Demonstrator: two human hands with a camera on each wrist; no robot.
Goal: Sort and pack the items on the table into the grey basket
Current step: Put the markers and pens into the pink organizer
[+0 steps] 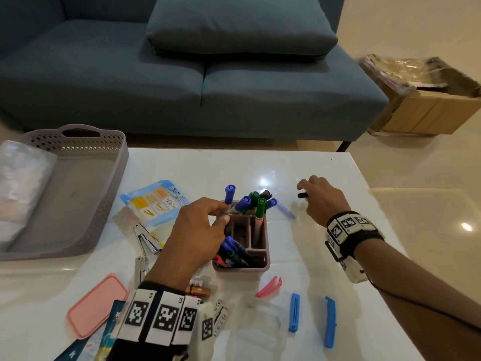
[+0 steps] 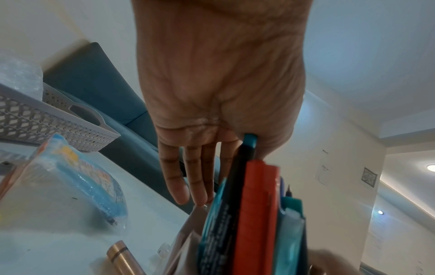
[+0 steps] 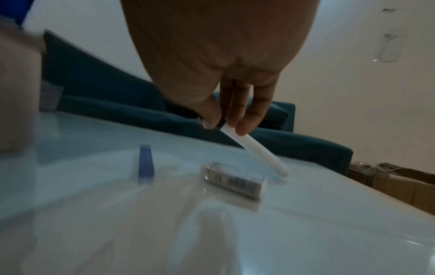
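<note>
The right hand (image 1: 320,201) pinches a white pen (image 3: 254,148), the left hand (image 1: 197,233) pinches a marker in the full pen pot (image 1: 257,267) — far from the grey basket (image 1: 109,183) — and one bump might tip it.

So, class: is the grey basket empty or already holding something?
Holding something: a clear plastic-wrapped bundle lies in the grey basket's left part; the rest of its floor is bare.

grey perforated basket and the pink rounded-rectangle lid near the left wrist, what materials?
Grey perforated basket: looks like moulded plastic, matte; the regular punched hole pattern and moulded handle cutout suggest it. Pink rounded-rectangle lid: probably plastic or silicone, matte with a raised rim; the look leaves it open which.
</note>
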